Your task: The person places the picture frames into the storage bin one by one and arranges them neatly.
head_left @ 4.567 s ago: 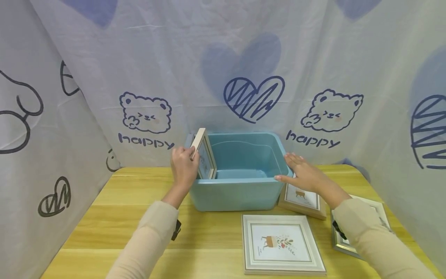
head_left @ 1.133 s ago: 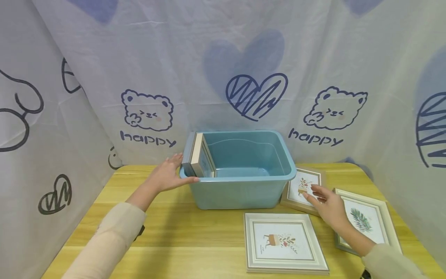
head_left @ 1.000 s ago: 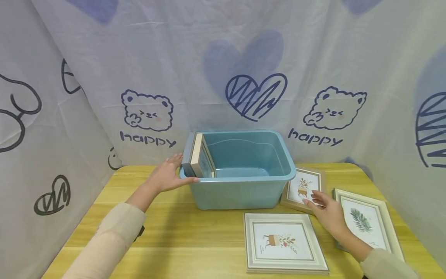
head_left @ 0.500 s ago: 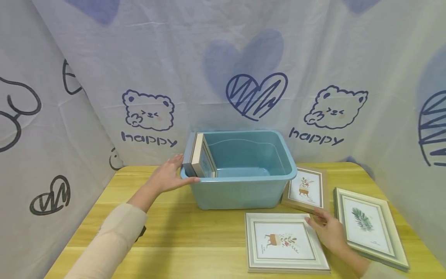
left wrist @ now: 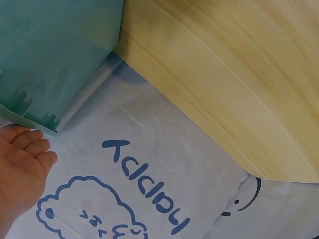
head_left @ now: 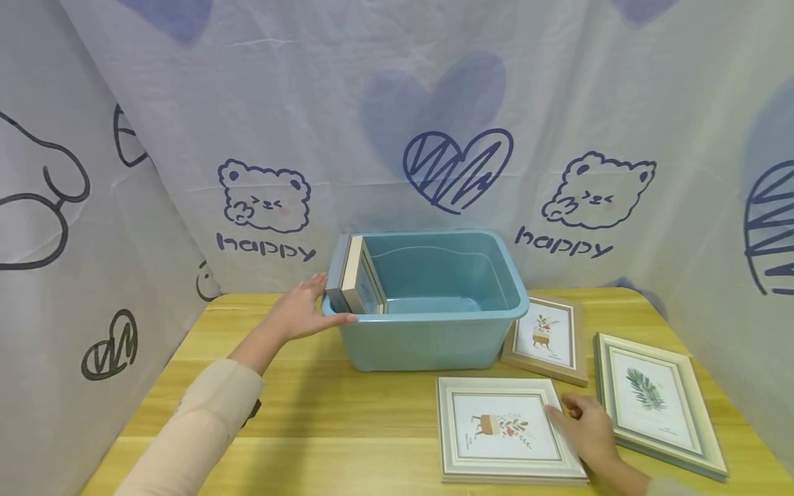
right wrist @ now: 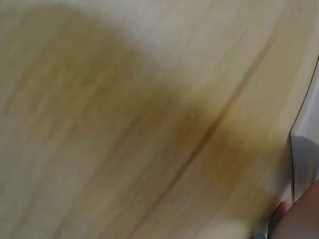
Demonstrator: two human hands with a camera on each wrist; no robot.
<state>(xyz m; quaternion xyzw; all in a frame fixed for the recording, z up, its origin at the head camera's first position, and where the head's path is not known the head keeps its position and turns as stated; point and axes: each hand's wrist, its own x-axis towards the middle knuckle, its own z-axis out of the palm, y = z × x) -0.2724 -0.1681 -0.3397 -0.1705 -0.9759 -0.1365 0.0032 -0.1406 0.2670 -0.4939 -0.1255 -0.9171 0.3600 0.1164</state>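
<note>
A light blue plastic tub (head_left: 422, 341) stands at the back of the wooden table. My left hand (head_left: 296, 313) rests at its left end, thumb along the front rim and fingers against the side; the left wrist view shows those fingers (left wrist: 37, 149) at the rim. Two picture frames, one grey-blue (head_left: 336, 275) and one cream-edged (head_left: 362, 282), stand upright inside at the left. My right hand (head_left: 589, 430) is at the right edge of a flat white picture frame (head_left: 446, 427) with a plant print. Its thumb overlaps the border and its curled fingers lie beside the edge.
A tan wooden picture frame (head_left: 579, 344) lies right of the tub, close to its side. Farther right lies a cream-green picture frame (head_left: 695, 406) with a leaf print. A white printed curtain (head_left: 397, 103) hangs behind the table and along both sides.
My left hand went from the cream-edged picture frame in the tub to the tub's left end. My right hand left the tub's right rim, passed over the tan frame and came down to the white one.
</note>
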